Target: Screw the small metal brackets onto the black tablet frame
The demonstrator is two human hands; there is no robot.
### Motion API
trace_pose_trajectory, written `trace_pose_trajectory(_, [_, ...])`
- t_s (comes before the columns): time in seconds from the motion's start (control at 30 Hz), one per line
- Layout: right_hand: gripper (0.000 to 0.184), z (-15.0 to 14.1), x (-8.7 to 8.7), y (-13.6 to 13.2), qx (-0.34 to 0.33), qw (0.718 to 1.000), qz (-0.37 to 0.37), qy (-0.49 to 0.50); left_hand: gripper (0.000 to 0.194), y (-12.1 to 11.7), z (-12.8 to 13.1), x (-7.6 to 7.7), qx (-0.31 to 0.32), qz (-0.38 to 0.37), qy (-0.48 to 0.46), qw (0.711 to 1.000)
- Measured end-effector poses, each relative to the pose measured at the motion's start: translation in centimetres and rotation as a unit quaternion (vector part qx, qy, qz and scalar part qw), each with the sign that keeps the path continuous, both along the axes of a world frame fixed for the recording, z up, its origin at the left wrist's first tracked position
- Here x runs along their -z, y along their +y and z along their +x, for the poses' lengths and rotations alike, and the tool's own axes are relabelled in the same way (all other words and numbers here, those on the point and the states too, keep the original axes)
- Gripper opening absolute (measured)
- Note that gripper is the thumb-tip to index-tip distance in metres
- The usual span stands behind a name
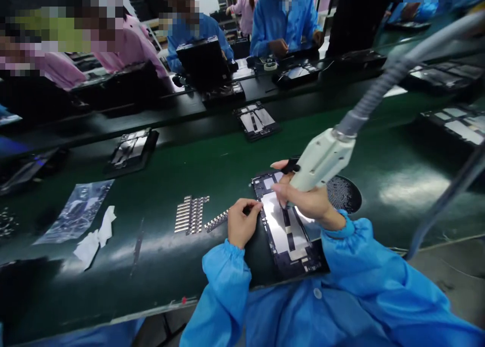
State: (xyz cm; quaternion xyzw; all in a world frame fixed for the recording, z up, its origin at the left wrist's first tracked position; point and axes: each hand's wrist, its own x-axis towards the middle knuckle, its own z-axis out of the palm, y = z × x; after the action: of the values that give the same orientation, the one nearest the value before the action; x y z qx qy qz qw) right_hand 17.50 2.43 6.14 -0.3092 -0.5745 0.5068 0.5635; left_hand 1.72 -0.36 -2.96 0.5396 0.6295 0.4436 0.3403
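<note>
An opened tablet (280, 226) lies on the green work surface in front of me, its inner side with silver plates and black parts facing up. My right hand (308, 203) is wrapped around a pale electric screwdriver (322, 157), its tip low over the tablet and hidden by my fingers. At the tablet's left edge, my left hand (242, 223) has thumb and forefinger pinched together; anything between them is too small to make out. Beside that hand lies a strip of small parts (215, 220), partly covered by it. More such strips (191, 214) sit to the left.
A grey hose (394, 69) runs from the screwdriver to the upper right. A round dish of tiny pieces (344, 193) stands right of the tablet. Leftward lie a clear plastic bag (78, 210) and white paper (96, 238). Other tablets (257, 119) lie farther back, where co-workers sit.
</note>
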Motion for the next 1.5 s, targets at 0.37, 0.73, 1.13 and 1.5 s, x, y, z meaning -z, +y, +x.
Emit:
trace_pose_trajectory(0.37, [0.015, -5.3, 3.1, 1.7, -0.033, 0.997, -0.036, -0.062, 0.023, 2.3, -1.0, -0.1, 0.061, -0.137, -0.169, 0.974])
trace_pose_trajectory(0.73, [0.015, -5.2, 3.7, 1.5, -0.027, 0.995, -0.013, -0.098, 0.015, 2.2, -1.2, 0.2, 0.065, -0.126, -0.153, 0.978])
trace_pose_trajectory(1.13, [0.03, -4.5, 3.1, 0.9, -0.039, 0.995, -0.006, -0.094, 0.011, -2.4, -2.0, -0.4, 0.026, -0.062, -0.017, 0.998])
trace_pose_trajectory(1.5, [0.031, 1.2, 0.0, 0.7, -0.009, 1.0, 0.003, -0.028, 0.02, -5.4, -11.4, -1.5, -0.046, -0.132, 0.279, 0.95])
